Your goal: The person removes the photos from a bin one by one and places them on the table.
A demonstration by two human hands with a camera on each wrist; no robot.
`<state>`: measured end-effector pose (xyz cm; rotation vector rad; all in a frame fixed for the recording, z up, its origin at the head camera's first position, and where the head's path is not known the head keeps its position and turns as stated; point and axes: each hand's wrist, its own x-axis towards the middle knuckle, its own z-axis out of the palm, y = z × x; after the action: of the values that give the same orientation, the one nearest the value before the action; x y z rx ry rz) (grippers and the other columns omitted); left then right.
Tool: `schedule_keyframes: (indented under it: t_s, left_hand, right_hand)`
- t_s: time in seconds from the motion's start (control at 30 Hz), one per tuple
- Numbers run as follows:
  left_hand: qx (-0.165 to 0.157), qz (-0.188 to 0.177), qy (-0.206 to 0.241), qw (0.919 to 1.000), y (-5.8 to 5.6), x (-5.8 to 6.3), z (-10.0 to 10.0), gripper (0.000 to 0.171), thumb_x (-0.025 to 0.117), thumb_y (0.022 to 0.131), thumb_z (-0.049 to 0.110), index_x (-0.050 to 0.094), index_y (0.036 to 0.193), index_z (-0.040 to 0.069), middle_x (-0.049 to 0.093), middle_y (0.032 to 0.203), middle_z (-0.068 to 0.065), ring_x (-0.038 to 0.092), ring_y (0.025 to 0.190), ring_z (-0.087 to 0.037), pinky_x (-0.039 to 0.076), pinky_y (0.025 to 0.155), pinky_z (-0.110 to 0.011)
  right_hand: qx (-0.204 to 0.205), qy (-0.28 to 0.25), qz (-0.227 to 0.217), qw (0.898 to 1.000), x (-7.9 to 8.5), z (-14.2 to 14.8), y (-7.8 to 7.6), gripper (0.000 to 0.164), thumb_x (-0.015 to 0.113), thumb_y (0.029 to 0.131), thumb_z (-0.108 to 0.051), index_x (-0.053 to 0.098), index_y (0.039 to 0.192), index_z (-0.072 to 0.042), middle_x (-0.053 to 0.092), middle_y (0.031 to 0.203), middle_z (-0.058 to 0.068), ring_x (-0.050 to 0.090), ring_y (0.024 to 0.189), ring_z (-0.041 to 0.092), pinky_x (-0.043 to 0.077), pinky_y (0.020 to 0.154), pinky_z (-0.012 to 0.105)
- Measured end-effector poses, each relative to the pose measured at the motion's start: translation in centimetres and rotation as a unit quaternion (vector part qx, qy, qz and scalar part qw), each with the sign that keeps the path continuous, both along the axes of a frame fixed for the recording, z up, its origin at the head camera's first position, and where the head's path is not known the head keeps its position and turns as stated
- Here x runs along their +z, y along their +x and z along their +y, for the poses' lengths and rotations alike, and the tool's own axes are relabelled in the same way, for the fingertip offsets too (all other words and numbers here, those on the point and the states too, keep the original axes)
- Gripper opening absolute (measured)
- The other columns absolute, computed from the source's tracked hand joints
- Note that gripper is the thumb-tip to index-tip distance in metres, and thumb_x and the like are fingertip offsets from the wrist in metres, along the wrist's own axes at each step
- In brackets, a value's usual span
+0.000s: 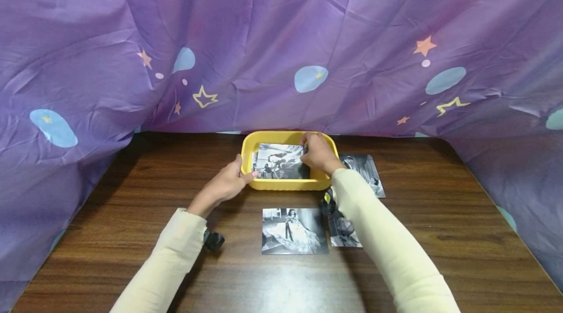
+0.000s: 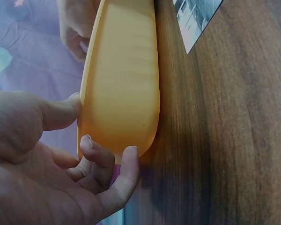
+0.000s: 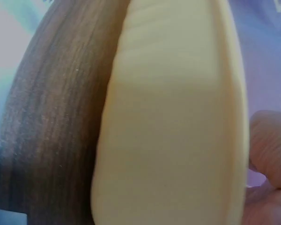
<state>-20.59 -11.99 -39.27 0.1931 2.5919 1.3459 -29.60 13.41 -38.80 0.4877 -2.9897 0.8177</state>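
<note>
A yellow plastic tray point(image 1: 290, 185) stands at the far side of the table, with black-and-white photographs point(image 1: 281, 161) lying inside it. My left hand point(image 1: 226, 181) holds the tray at its left end. In the left wrist view, the thumb point(image 2: 61, 112) lies on the rim and the fingers curl at the corner. Reaching over the tray's right side, my right hand point(image 1: 320, 152) pinches the right edge of a photograph in it. The right wrist view shows the tray's outer wall point(image 3: 168, 131) with the curled fingers point(image 3: 271, 145) behind the rim; the fingertips are hidden there.
A photograph of a figure in a wide pale gown point(image 1: 294, 231) lies in front of the tray. Another photograph point(image 1: 345, 232) is partly under the right forearm, and one more point(image 1: 367, 174) lies right of the tray. A purple patterned cloth point(image 1: 264, 49) hangs behind the wooden table point(image 1: 132, 196).
</note>
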Motion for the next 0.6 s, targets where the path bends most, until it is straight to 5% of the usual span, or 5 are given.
schedule_keyframes:
  t_s: [0.2, 0.43, 0.6]
  left_hand:
    - [-0.005, -0.005, 0.008, 0.9999, 0.0, 0.3, 0.1, 0.083, 0.058, 0.104, 0.021, 0.003, 0.155, -0.013, 0.016, 0.161, -0.032, 0.034, 0.142, -0.036, 0.018, 0.122, -0.047]
    - [0.001, -0.015, -0.008, 0.9999, 0.1, 0.3, 0.2, 0.083, 0.057, 0.105, 0.024, 0.002, 0.156, -0.013, 0.016, 0.161, -0.032, 0.031, 0.144, -0.037, 0.017, 0.122, -0.047]
    - [0.001, -0.003, -0.003, 1.0000, 0.0, 0.1, 0.1, 0.082, 0.057, 0.105, 0.022, 0.003, 0.155, -0.014, 0.034, 0.152, -0.036, 0.041, 0.135, -0.038, 0.021, 0.121, -0.048]
  right_hand:
    - [0.019, -0.038, -0.006, 0.999, 1.0, 0.9, 0.2, 0.035, 0.063, 0.071, 0.009, 0.063, 0.106, 0.006, 0.066, 0.106, 0.024, 0.058, 0.099, 0.035, 0.048, 0.094, 0.046]
    - [-0.018, -0.084, -0.059, 0.995, 1.5, 1.5, 0.5, 0.035, 0.068, 0.079, 0.006, 0.064, 0.113, 0.005, 0.066, 0.104, 0.023, 0.059, 0.088, 0.029, 0.052, 0.079, 0.037]
    - [-0.027, -0.183, -0.111, 0.976, 2.5, 2.2, 0.4, 0.035, 0.064, 0.084, 0.013, 0.060, 0.118, 0.011, 0.060, 0.093, 0.019, 0.058, 0.068, 0.018, 0.060, 0.064, 0.035]
